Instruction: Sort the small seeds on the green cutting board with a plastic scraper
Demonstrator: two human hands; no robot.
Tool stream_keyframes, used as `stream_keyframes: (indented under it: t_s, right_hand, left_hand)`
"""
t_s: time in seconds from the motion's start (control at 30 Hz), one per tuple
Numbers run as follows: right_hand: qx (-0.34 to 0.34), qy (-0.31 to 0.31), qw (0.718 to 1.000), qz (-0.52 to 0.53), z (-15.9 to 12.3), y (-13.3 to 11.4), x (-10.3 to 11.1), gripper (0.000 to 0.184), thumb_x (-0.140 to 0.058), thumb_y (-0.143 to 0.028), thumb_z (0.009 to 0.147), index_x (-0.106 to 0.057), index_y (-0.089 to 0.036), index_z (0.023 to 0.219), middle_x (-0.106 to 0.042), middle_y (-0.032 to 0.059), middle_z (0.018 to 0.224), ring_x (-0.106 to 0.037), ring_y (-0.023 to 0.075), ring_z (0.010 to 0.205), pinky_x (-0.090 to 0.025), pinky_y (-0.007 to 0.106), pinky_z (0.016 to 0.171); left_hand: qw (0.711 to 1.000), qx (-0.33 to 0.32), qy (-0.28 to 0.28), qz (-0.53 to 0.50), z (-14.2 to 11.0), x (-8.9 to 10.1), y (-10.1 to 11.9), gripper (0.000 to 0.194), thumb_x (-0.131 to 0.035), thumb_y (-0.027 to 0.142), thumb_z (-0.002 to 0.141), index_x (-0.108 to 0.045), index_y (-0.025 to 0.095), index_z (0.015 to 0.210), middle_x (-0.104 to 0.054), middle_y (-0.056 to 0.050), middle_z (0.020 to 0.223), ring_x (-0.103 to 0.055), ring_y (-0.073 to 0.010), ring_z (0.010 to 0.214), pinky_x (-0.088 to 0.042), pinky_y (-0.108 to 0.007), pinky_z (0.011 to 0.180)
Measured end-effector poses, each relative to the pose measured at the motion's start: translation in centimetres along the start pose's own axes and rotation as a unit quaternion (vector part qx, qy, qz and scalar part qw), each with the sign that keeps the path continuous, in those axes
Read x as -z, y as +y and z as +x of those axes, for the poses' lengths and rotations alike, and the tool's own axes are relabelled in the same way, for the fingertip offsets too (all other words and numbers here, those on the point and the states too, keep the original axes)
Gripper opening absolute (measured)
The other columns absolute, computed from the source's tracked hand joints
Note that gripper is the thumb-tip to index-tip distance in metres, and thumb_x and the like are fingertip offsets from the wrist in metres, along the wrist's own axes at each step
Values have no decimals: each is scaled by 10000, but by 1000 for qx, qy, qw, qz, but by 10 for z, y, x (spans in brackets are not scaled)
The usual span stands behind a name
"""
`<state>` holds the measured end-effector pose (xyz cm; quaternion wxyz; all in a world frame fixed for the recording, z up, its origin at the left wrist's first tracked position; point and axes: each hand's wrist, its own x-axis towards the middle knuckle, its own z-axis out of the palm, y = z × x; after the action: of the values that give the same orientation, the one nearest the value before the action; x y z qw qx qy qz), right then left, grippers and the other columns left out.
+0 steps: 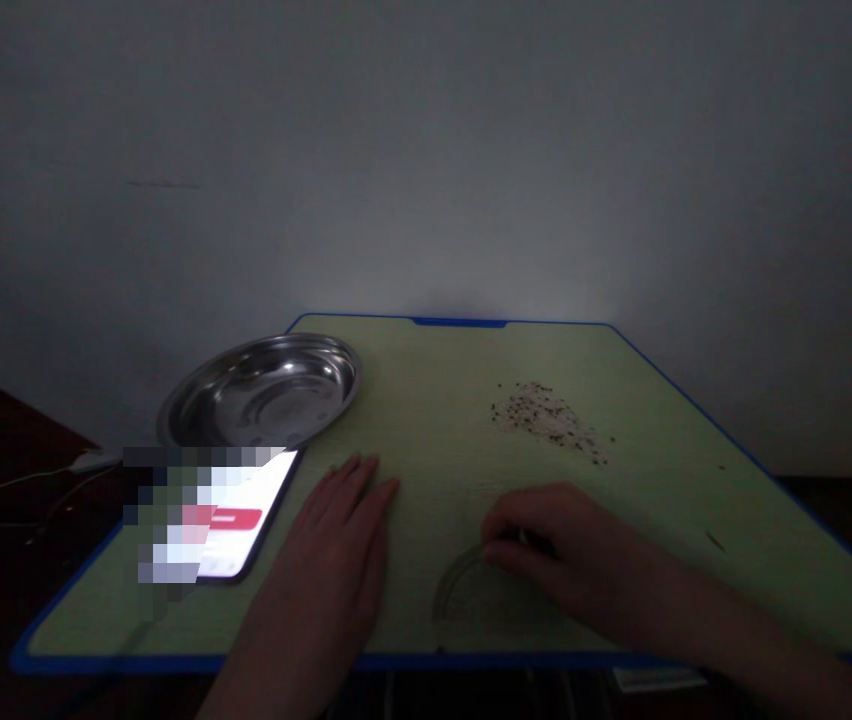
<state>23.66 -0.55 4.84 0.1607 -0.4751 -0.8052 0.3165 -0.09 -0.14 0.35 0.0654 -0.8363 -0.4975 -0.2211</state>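
Note:
My left hand [340, 550] lies palm down on the pale green tabletop, fingers stretched out and holding nothing. It is just right of a phone [265, 510] with a lit screen, part of which is blurred out. My right hand [546, 540] rests low over the table with thumb and forefinger curled together. What they hold, if anything, is hidden. Beneath its fingertips shows the faint arc of a protractor [450, 590]; I cannot tell whether it is loose or printed. Beyond this hand a pile of small pale and dark grains [546, 415] is spread out.
A shallow steel basin [283, 400] stands at the left edge, behind the phone. The table [426, 385] has a blue rim and meets a grey wall [426, 160]. Cables [36, 480] run at the far left. A small dark sliver [715, 541] lies at the right.

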Motion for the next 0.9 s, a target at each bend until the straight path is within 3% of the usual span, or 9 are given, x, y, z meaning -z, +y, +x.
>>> stream_keyframes:
  t_s: [0.47,0.63,0.8,0.9]
  right_hand:
    - [23,-15,999,-17,0,-3,-12,133,-556,-194,876,-675,-193,815,-679,4,758,-572,118,674,-395,236,637]
    - [4,23,1000,-18,-7,1,15,173,-516,-253,905,-622,-206,778,-630,-16,703,-542,115,635,-394,234,588]
    - [-35,184,982,-27,-18,21,56,301,-416,-385,948,-507,-220,712,-499,-32,582,-472,116,521,-372,235,483]
    - [-60,163,985,-25,-19,26,55,265,-418,-360,943,-509,-221,737,-518,-27,589,-499,120,530,-379,236,487]
  left_hand:
    - [1000,6,-12,-9,-1,1,1,366,-380,232,906,-585,171,1203,-578,-160,1311,-528,-302,1229,-483,-537,950]
    - [1000,1,-16,-3,-2,1,1,369,-381,223,905,-579,180,1213,-572,-147,1326,-521,-294,1238,-483,-528,954]
    - [1000,-22,8,16,-3,0,-1,369,-375,242,907,-581,170,1206,-591,-159,1300,-559,-303,1197,-509,-523,925]
    - [999,-24,15,29,-4,-3,-4,366,-394,256,903,-575,187,1213,-592,-143,1304,-557,-298,1201,-510,-508,933]
